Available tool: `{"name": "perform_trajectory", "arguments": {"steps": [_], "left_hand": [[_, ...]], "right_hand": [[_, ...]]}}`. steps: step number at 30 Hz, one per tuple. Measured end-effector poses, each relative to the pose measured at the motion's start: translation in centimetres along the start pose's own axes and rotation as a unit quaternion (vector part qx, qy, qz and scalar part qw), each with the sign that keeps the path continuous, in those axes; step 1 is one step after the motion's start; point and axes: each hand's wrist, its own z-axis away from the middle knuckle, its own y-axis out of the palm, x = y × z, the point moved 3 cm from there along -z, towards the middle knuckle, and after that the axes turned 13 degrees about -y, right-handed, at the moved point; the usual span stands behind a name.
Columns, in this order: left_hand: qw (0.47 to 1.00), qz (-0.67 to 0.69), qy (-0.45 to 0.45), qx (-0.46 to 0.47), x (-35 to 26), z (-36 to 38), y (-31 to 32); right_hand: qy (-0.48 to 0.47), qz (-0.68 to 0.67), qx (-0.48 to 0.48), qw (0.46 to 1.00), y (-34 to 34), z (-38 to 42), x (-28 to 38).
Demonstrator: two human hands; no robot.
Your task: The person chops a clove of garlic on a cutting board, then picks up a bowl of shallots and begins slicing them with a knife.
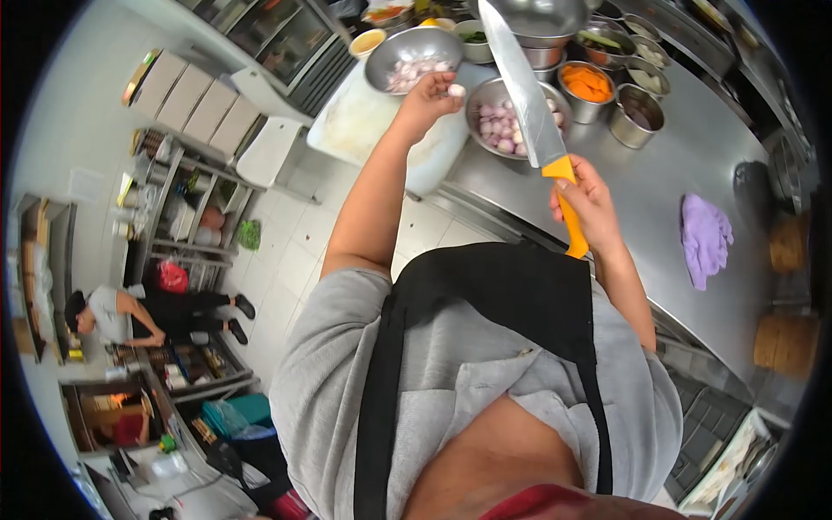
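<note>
My left hand [426, 107] pinches a small peeled shallot [456, 90] over the white cutting board [347, 130]. Just beyond it, a metal bowl [381, 65] on the board holds pale cut shallot pieces [419, 74]. My right hand [589, 204] is wrapped round the yellow handle of a large kitchen knife [520, 87], its wide blade pointing up and away from me. Partly behind the blade stands a second metal bowl [475, 111], full of purple-white shallots [498, 130].
On the steel counter [641, 199] stand a pot of orange pieces [586, 83], a metal pot [637, 117] and several other containers. A purple glove [705, 238] lies to the right. Another person [130, 316] stands far left near shelves.
</note>
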Motion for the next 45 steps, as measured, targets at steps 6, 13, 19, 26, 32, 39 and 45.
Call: {"name": "perform_trajectory", "arguments": {"steps": [6, 13, 19, 26, 32, 39, 45], "left_hand": [[0.985, -0.033, -0.069, -0.156, 3.7, 4.6, -6.0], [0.880, -0.344, -0.045, -0.323, 8.5, 6.2, -9.2], [0.894, -0.340, -0.111, -0.270, 8.8, 6.4, -10.0], [0.880, -0.304, -0.104, -0.349, 7.4, 7.2, -11.3], [0.955, 0.101, -0.034, -0.278, 3.9, 8.4, -13.4], [0.954, 0.225, -0.031, -0.198, 3.6, 8.9, -12.9], [0.940, -0.140, -0.084, -0.300, 9.7, 7.5, -11.4]], "right_hand": [[0.081, 0.049, 0.112, 0.989, 4.9, -2.0, -2.5], [0.034, 0.419, 0.252, 0.872, 8.8, -4.2, -6.3], [-0.003, 0.461, 0.304, 0.833, 9.3, -4.4, -7.3], [-0.010, 0.478, 0.264, 0.837, 7.5, -3.9, -5.2], [-0.004, 0.620, 0.299, 0.726, 7.3, -2.7, -6.2], [-0.039, 0.373, 0.299, 0.878, 8.1, -2.1, -7.6], [-0.057, 0.372, 0.245, 0.893, 8.9, -3.2, -5.8]]}}
